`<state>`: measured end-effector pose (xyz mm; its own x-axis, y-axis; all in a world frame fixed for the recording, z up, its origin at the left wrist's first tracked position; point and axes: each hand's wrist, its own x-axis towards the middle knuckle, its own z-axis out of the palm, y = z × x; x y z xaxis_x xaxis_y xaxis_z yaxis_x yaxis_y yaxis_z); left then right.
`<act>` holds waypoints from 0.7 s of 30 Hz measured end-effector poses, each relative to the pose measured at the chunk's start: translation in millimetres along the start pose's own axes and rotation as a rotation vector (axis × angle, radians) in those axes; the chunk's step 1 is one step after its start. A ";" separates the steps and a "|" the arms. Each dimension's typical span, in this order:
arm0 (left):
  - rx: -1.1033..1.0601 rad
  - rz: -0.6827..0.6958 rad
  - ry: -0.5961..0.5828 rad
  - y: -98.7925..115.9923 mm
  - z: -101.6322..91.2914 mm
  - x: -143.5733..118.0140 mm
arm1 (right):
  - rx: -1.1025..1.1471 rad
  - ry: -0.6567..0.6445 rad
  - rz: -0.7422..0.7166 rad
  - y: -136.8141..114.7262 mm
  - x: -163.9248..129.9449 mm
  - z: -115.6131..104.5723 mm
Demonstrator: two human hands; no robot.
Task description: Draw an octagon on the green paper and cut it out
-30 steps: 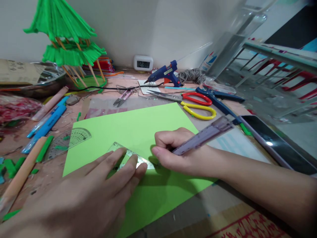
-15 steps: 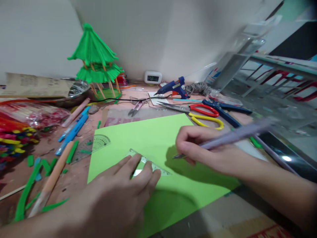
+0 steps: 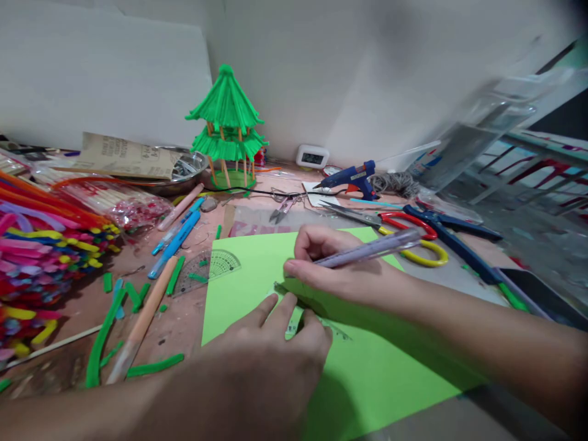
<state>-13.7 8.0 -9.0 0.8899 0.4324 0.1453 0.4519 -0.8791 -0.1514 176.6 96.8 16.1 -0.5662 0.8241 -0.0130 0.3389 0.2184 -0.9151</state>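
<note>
A sheet of light green paper (image 3: 390,367) lies before me. My left hand (image 3: 280,349) is open, its spread fingers pressing a clear set square (image 3: 342,332) flat on the sheet. Its fingers hide much of the set square. Close above the set square's upper corner, my right hand (image 3: 340,260) is closed around a pale purple pen (image 3: 372,246). The pen's tip is hidden behind my fingers, so I cannot tell whether it touches the paper. A clear protractor (image 3: 225,264) overlaps the sheet's left edge.
A green pagoda-like model (image 3: 227,110) stands at the back. Behind the paper lie scissors (image 3: 362,214), a blue glue gun (image 3: 351,179) and blue-handled pliers (image 3: 452,245). Pipe cleaners (image 3: 50,245), a blue pen (image 3: 174,245) and green scraps (image 3: 98,346) are on the left.
My right hand with the pen has moved left, from the set square's right side to its upper corner. The left hand still presses the set square. The view has shifted left.
</note>
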 end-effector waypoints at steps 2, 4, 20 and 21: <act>-0.029 0.025 0.017 -1.0 1.1 -1.3 | 0.069 0.009 -0.005 8.0 9.6 6.9; -0.057 0.047 0.063 -1.4 2.9 -1.6 | 0.092 0.049 -0.018 13.9 13.5 12.0; 0.071 -0.044 0.127 -2.2 12.0 2.5 | -0.033 0.105 -0.160 14.7 14.4 14.9; 0.069 -0.039 0.122 -2.1 11.7 2.3 | -0.035 0.105 -0.160 14.6 14.3 14.7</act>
<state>-11.9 13.2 -19.8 0.8593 0.4345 0.2698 0.4928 -0.8446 -0.2093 162.5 104.1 -3.3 -0.5340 0.8272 0.1749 0.2781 0.3672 -0.8876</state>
